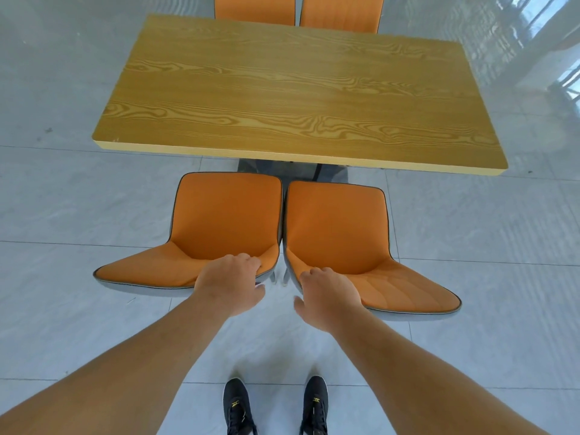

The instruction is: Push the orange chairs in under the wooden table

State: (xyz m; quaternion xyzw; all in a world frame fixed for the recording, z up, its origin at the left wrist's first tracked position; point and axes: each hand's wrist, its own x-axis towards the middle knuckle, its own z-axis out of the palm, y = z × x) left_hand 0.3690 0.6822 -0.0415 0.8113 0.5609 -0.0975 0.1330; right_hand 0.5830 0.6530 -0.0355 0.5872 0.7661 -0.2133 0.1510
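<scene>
Two orange chairs stand side by side on the near side of the wooden counter (298, 89), their seats nearly touching each other and their front edges just short of the counter's edge, not yet tucked beneath it. The left chair (219, 221) has the person's left hand (229, 284) clamped on the top of its backrest near the inner corner, fingers (248, 260) curled over the edge onto the orange padding. The right hand (329, 296) grips the right chair (339, 227) the same way at its own inner corner. Across the counter, two more orange chair backs (255, 9) show above its far edge. Below, black sneakers (238, 406) stand on the pale tiled floor (62, 215).
</scene>
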